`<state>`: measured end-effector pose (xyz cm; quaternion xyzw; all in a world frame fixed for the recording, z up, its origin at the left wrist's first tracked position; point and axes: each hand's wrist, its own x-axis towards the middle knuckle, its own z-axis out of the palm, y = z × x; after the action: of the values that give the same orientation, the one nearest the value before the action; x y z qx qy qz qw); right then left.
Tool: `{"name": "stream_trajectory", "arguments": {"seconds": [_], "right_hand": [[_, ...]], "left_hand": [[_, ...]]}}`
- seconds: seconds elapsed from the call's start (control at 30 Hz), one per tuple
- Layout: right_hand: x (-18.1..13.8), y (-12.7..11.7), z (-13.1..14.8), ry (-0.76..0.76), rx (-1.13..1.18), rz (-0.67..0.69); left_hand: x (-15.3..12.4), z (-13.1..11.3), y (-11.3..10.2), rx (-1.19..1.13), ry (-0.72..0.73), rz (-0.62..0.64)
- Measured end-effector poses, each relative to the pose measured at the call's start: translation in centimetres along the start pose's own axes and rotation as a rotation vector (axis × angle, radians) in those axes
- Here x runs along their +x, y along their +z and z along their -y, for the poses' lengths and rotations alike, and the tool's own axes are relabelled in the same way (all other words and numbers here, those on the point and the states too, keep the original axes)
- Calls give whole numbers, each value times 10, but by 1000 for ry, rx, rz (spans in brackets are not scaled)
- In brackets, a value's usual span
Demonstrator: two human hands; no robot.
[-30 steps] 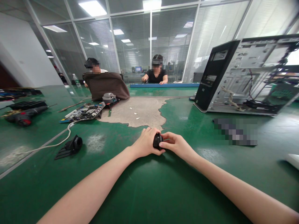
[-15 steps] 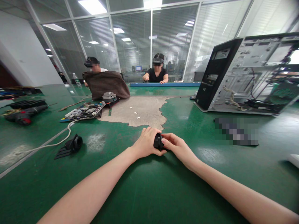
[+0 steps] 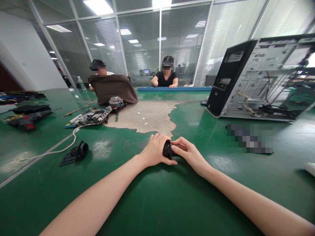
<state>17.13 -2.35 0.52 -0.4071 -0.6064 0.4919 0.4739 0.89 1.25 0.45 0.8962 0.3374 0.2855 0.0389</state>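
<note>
A small black plastic part (image 3: 167, 150) is held between both hands, just above the green table (image 3: 157, 203). My left hand (image 3: 155, 150) wraps it from the left, with the thumb below it. From the right, my right hand (image 3: 188, 152) pinches its edge between thumb and fingers. The far side of the part is hidden by the fingers, and its exact kind cannot be made out. To the left lies another black plastic piece (image 3: 76, 153) with a round collar and a slotted flat end.
A computer case (image 3: 221, 82) with its side off stands at right. A circuit board (image 3: 91, 118), a pale cable (image 3: 56, 151), and a power drill (image 3: 28, 120) lie left. Behind the board is a brown cloth-covered object (image 3: 112, 88). Two people sit across the table.
My right thumb and fingers have shifted slightly on the black part, and my left thumb sits a little further from it. The whole view has moved very slightly.
</note>
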Motion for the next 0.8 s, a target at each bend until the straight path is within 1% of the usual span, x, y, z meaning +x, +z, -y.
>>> {"name": "stream_trajectory", "arguments": {"seconds": [0.17,0.27,0.37,0.5,0.8], "right_hand": [[3,-3,-5,-12,-71,-1],[3,-4,-6,7,-93,39],[1,-4,-5,-13,-66,63],[-2,-2,-6,-44,-27,62],[-3,1,-4,-52,-63,33]], "left_hand": [[-1,0,-2,-24,17,15],[-3,-1,-2,-37,11,7],[-3,-4,-3,-39,-16,-13],[-1,-8,-2,-30,-66,-26],[2,-11,3,-3,-135,-84]]}}
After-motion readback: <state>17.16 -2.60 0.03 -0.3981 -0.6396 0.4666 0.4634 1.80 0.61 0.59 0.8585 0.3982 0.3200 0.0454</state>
